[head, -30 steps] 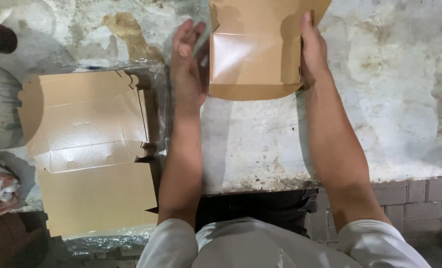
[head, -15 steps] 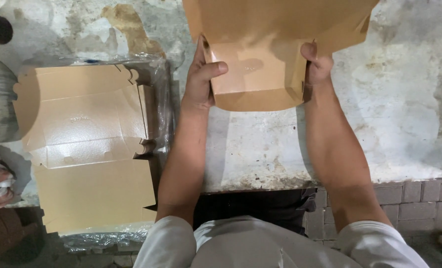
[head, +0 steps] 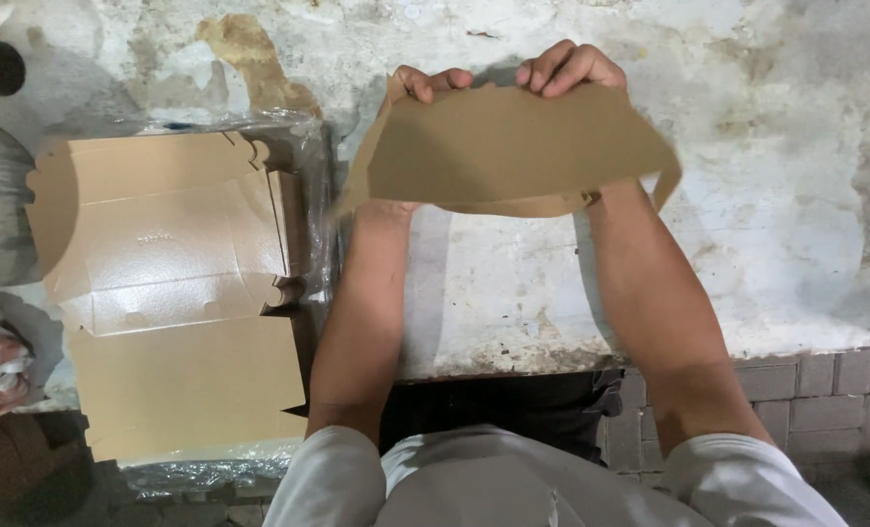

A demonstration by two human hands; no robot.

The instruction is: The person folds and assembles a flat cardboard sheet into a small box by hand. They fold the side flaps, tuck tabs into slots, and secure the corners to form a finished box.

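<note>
At the left, a stack of flat brown cardboard box blanks (head: 176, 293) lies on clear plastic wrap (head: 308, 156) along the desk's near-left side, scalloped tabs at its edges. To its right the left hand (head: 433, 83) and then the right hand (head: 567, 66) hold a brown cardboard box blank (head: 508, 156) up over the stained white desk (head: 796, 195), fingers (head: 552, 73) curled shut over its far edge (thumbs probably behind, hidden). Held only along that edge, the sheet could crease or tear at a fold.
</note>
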